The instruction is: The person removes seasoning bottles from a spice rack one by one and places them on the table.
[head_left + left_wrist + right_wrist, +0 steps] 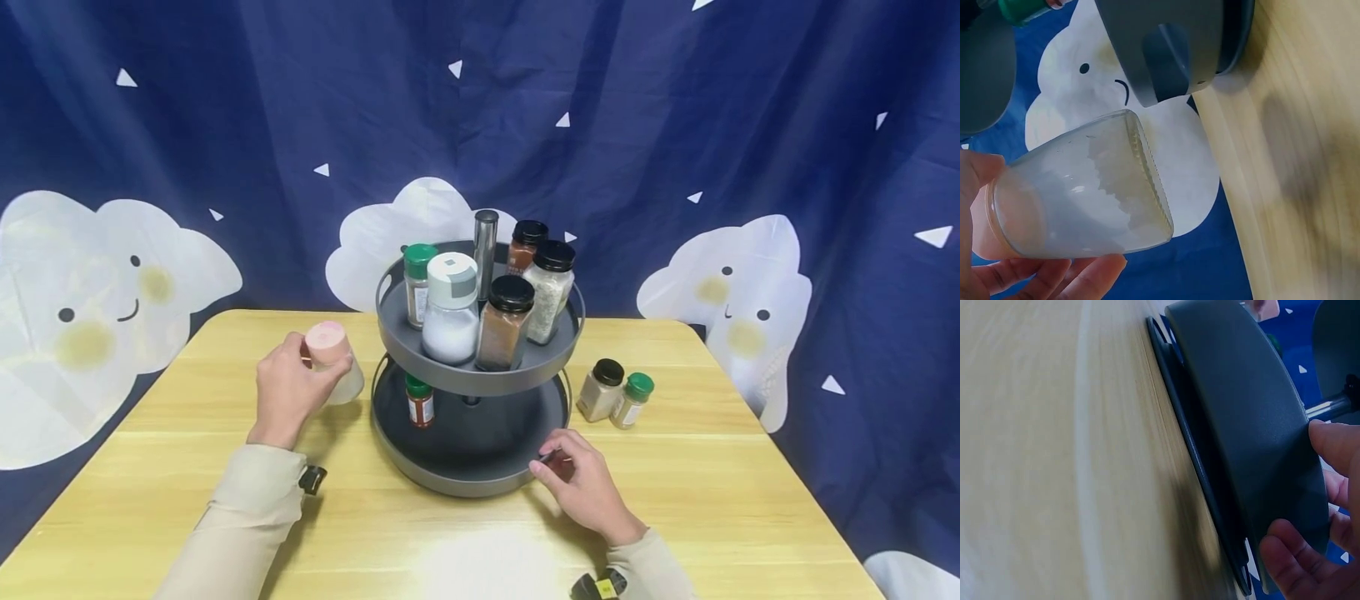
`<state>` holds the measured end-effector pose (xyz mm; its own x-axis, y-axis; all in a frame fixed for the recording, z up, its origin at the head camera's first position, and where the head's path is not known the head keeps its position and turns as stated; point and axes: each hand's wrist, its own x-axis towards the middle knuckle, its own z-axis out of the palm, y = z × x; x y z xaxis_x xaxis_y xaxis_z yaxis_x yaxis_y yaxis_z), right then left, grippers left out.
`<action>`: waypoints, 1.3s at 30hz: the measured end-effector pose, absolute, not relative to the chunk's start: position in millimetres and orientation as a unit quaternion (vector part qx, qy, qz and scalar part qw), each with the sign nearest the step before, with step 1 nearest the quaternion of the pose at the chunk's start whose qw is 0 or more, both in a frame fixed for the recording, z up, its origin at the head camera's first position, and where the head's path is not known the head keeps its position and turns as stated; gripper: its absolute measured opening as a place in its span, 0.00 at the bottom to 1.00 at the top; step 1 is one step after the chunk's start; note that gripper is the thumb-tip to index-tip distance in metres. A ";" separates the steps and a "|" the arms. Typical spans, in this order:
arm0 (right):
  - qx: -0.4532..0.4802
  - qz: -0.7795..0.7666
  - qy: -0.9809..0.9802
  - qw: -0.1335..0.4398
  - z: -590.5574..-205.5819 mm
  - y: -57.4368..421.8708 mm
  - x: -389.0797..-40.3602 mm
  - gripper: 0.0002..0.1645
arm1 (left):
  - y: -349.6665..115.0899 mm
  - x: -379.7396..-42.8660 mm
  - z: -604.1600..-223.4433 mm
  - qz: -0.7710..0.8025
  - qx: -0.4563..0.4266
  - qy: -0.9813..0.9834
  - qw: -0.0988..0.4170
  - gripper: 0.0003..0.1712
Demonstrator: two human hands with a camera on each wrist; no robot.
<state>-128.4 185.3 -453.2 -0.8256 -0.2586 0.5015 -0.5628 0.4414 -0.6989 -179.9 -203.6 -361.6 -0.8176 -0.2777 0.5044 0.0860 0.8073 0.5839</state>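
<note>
My left hand [288,383] grips a glass shaker [341,367] by its pink lid, thumb on one side and fingers on the other. In the left wrist view the shaker [1091,187] is clear, with pale contents clinging near its base. It is tilted and off the table, left of a grey two-tier spice rack [480,382]. At the rack's front right, my right hand [581,483] pinches the rim of the lower tier [1254,425]. A small green-capped jar [420,404] stands on that tier at the left.
On the upper tier are a white-capped salt shaker [450,312], a green-capped jar [417,287] and several black-capped jars, one with brown powder [504,329]. Right of the rack, a black-capped jar [600,393] and a green-capped jar [632,404] stand on the wooden table [712,500]. A blue curtain hangs behind.
</note>
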 end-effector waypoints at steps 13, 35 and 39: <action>0.253 0.467 -0.831 0.164 -452.0 185.1 -127.8 0.13 | -208.6 -191.0 -372.8 -0.303 0.064 -0.913 0.266 0.27; 0.250 0.464 -0.834 0.163 -455.9 186.1 -130.5 0.13 | -211.8 -203.6 -385.0 -0.303 0.079 -0.923 0.226 0.28; 0.249 0.465 -0.834 0.162 -455.4 186.2 -130.5 0.13 | -211.1 -204.7 -386.1 -0.300 0.084 -0.924 0.221 0.28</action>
